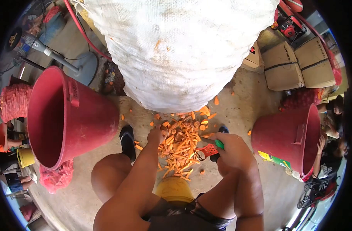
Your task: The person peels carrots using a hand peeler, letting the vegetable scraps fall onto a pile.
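Observation:
Cut orange carrot pieces (179, 144) lie in a heap on the floor between the person's feet. My left hand (155, 136) reaches to the left edge of the heap, its fingers bent downward; what they hold, if anything, is hidden. On the heap's right side my right hand (231, 148) is closed round the green handle of a knife (219, 144), its blade pointing left over the pieces. A red perforated tool (208, 150) shows just below the knife. Behind the heap stands a large white woven sack (179, 50).
Large red tubs stand at the left (87, 119) and right (276, 127). A yellow bucket (174, 189) is between the legs. Strapped cardboard boxes (282, 65) and a fan base (83, 68) stand farther back. Other people are at both edges.

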